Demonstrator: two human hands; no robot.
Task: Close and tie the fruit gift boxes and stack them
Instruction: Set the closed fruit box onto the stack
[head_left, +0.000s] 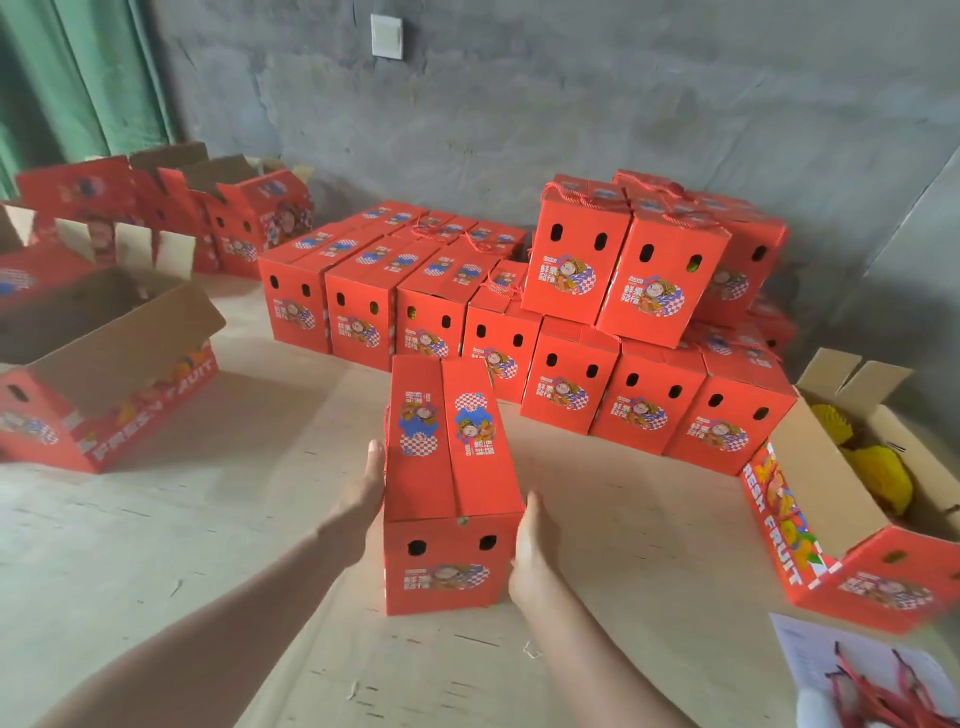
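Perhaps a packing storeroom: raw concrete wall (519, 104), stacked gift boxes (571, 270).

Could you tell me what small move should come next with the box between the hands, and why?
Probably lift the box forward onto the stacked boxes: its flaps are shut, and the left hand and right hand press flat against its sides.

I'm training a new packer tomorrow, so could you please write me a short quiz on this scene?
1. True or false: the gift box being held has its top flaps folded shut.
2. How do the left hand and right hand touch it? A fists on top; B flat against its sides; C gripping its cord.
3. Fill in: the open carton at right holds ___ packing.
Key: 1 true; 2 B; 3 yellow.
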